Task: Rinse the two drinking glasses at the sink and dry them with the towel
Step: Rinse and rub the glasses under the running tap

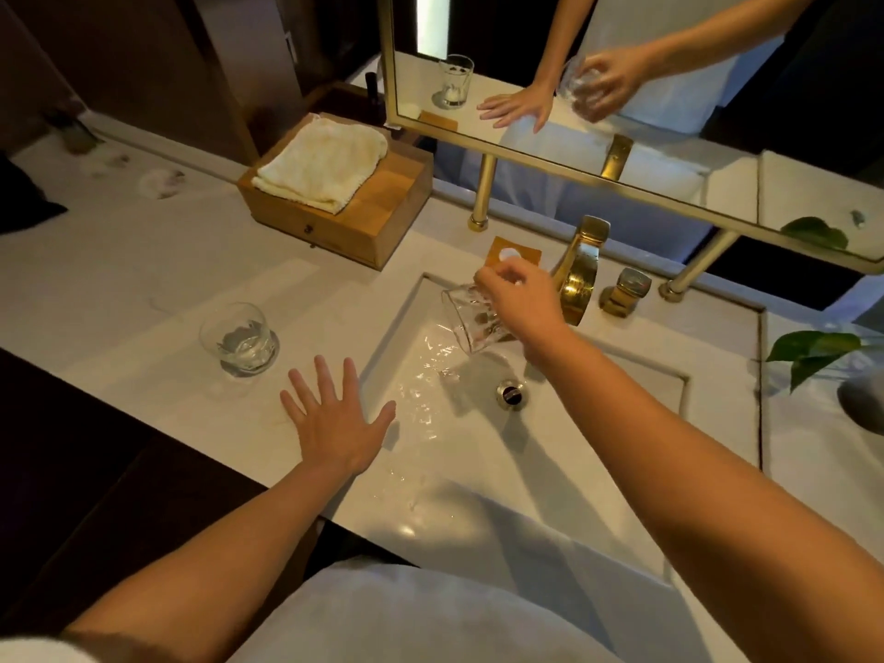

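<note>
My right hand (521,299) grips a clear drinking glass (466,320) tipped on its side over the white sink basin (550,471), its mouth facing left, and water spills from it across the basin floor. The second glass (239,338) stands upright on the counter left of the sink. My left hand (337,416) lies flat with fingers spread on the counter at the sink's left rim, holding nothing. A folded cream towel (321,162) lies on a wooden box (378,217) at the back left.
A gold faucet (581,270) and gold handle (626,291) stand behind the basin, beside a small orange coaster (514,253). The drain (511,392) is mid-basin. A gold-framed mirror (622,112) rises behind. Green leaves (813,351) sit at the right.
</note>
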